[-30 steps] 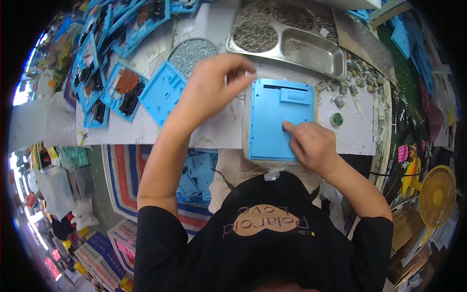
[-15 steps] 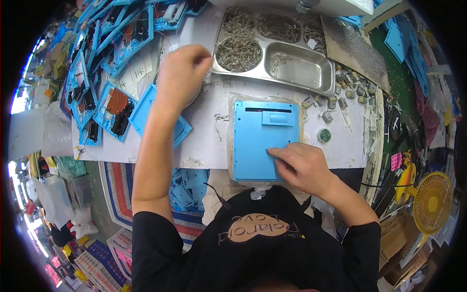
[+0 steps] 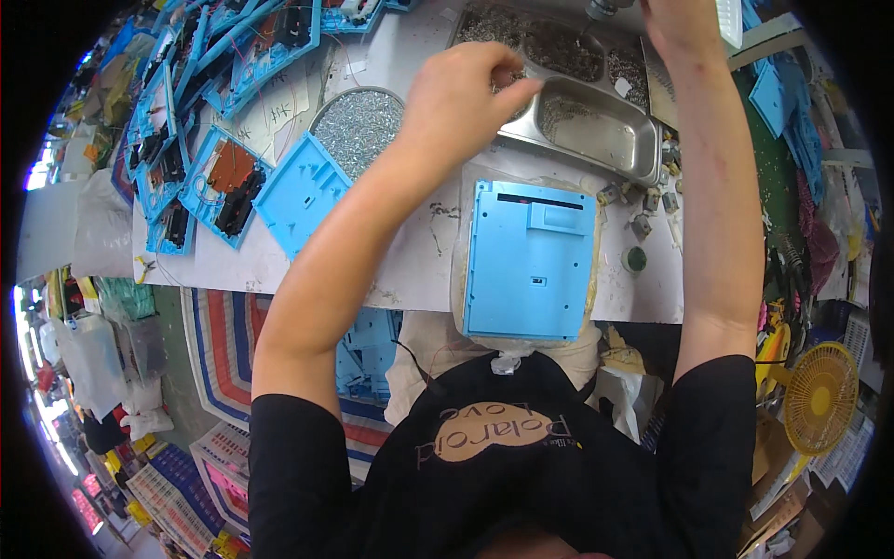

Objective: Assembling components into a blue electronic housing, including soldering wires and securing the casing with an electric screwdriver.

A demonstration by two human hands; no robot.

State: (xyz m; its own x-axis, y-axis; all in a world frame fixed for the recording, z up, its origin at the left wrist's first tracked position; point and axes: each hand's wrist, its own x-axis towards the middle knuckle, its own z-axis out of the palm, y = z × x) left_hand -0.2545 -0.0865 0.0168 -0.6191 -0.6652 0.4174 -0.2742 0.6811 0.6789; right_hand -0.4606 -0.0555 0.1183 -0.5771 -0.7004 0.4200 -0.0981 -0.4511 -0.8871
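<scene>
A flat blue plastic case (image 3: 507, 289) with a long slot and a small raised box lies face up on a plastic-wrapped pad at the table's near edge, neither hand touching it. My left hand (image 3: 461, 102) hovers over the near left compartment of a steel compartment tray (image 3: 643, 158) full of small metal parts. Its fingers are curled, thumb close to the forefinger; whatever they hold is too small to make out. At the top edge is my right hand (image 3: 684, 28), its fingers cut off by the frame, right of a metal tool end (image 3: 605, 7).
Left of the tray, a round dish (image 3: 358, 126) holds many silvery screws. A blue shell (image 3: 298, 191) lies beside it, with wired blue cases (image 3: 223, 186) piled further left. Small metal blocks (image 3: 643, 224) and a green round piece (image 3: 634, 259) sit at the right.
My right hand has left the blue case and reached up to the top edge. My left hand has moved right, from beside the tray to over it, uncovering the dish of screws.
</scene>
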